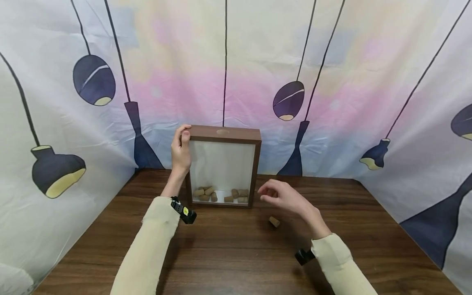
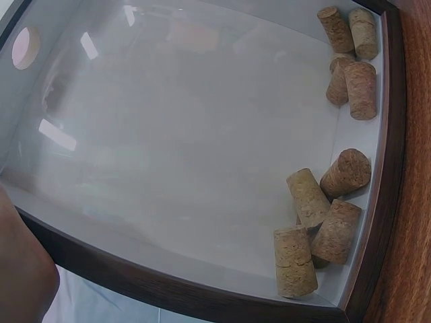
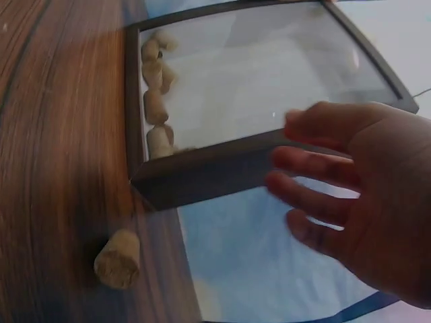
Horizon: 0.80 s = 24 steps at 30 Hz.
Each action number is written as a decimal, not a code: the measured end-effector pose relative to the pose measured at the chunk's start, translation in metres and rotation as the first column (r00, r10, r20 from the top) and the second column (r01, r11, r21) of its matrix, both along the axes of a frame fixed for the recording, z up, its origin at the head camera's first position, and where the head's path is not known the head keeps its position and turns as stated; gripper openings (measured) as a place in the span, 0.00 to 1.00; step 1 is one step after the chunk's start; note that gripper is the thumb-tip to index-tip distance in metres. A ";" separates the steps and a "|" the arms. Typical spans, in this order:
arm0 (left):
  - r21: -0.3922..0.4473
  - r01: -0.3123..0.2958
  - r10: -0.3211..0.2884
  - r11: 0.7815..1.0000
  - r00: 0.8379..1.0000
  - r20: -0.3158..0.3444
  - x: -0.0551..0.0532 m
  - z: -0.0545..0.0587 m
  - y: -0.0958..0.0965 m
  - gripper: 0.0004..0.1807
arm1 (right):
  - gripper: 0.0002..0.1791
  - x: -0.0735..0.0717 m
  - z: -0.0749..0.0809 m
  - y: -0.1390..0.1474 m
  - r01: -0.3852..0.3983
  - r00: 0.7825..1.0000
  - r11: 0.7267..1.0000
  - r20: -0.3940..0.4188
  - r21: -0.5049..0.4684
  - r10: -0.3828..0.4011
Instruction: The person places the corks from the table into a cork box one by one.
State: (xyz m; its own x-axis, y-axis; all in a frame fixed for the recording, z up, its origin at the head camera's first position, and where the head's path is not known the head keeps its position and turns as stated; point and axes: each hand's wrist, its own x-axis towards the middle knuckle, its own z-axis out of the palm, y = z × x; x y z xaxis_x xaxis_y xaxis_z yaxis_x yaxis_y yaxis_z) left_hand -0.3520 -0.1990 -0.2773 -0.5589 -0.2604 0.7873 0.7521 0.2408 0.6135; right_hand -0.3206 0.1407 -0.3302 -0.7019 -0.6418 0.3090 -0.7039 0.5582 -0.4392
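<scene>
A brown wooden shadow box (image 1: 243, 135) with a clear front and a round hole in its top stands upright on the table. My left hand (image 1: 181, 149) grips its upper left corner, thumb on the near side. Two small heaps of corks (image 2: 294, 262) lie along the bottom inside. To the right of the box, my right hand (image 1: 283, 196) hovers with loosely bent fingers, and the right wrist view shows nothing held in them. Below that hand, a single loose cork (image 3: 118, 261) rests on the tabletop.
The dark wood-grain table (image 1: 221, 246) reaches back to a cloth backdrop (image 1: 177, 82) printed with hanging lamps. The cloth also runs along the left and right sides. Camera straps (image 1: 183, 210) sit on the wrists.
</scene>
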 end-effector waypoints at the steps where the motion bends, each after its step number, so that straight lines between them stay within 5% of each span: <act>1: -0.002 -0.004 0.004 1.000 1.000 0.007 0.000 0.000 0.000 0.25 | 0.09 -0.001 -0.002 0.002 -0.006 0.999 1.000 0.040 0.027 0.005; 8: -0.002 0.001 -0.001 1.000 1.000 0.009 -0.001 -0.001 -0.001 0.23 | 0.14 -0.007 -0.016 0.017 -0.084 0.959 0.979 0.282 0.187 0.029; 15: -0.005 -0.010 0.010 1.000 1.000 0.005 -0.002 -0.002 -0.001 0.24 | 0.21 -0.016 -0.030 0.025 -0.100 0.877 0.968 0.479 0.230 -0.023; 24: -0.006 -0.012 0.012 1.000 1.000 -0.007 -0.003 -0.001 -0.001 0.26 | 0.19 -0.022 -0.041 0.030 -0.117 0.854 0.967 0.520 0.227 -0.019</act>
State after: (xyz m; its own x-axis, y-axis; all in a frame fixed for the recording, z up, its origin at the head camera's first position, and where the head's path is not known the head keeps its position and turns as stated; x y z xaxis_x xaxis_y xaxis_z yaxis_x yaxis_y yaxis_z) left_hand -0.3548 -0.2003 -0.2785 -0.5500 -0.2623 0.7929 0.7535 0.2537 0.6066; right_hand -0.3429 0.1710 -0.3712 -0.6812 -0.6860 -0.2556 -0.4439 0.6647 -0.6010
